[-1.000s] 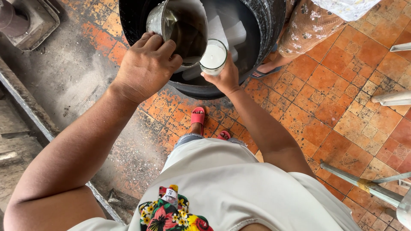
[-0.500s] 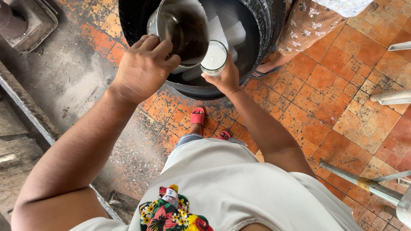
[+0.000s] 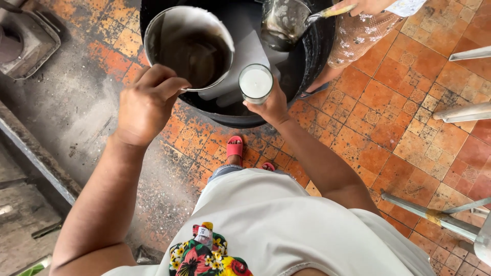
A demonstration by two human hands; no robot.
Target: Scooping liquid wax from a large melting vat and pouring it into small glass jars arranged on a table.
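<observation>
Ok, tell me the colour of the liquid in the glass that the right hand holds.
White, filling the glass in the right hand; head view.

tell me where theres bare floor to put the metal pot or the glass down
Bare orange tiled floor lies right of the black tub, short of the metal legs. More bare, sooty floor lies left of the tub. The tub itself is crowded: pot in the left hand, glass in the right hand, another person's ladle.
</observation>
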